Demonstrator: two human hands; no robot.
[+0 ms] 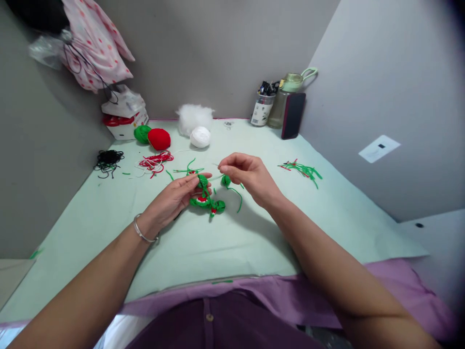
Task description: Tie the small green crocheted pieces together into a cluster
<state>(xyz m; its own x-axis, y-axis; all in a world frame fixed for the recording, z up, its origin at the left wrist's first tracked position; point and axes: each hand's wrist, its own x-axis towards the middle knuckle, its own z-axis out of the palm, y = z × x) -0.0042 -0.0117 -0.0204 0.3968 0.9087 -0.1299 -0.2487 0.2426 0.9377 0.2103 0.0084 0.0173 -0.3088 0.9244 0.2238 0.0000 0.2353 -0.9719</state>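
Observation:
My left hand (174, 198) grips a small green crochet piece (206, 198) with red and white bits, held just above the pale green table cover (109, 213). My right hand (249, 175) is close to its right, thumb and forefinger pinched on a thin needle or strand (217, 177) that leads into the piece. A small green knot with a yarn tail (232, 189) hangs under the right hand. A metal bangle sits on my left wrist.
Green (142, 133), red (159, 139) and white (200, 136) yarn balls and white stuffing (194, 118) lie at the back. Black yarn (108, 159) and red scraps (156, 161) are left, green scraps (303, 169) right. A pen cup (262, 107), bottle (286, 94) and phone (292, 115) stand in the far corner.

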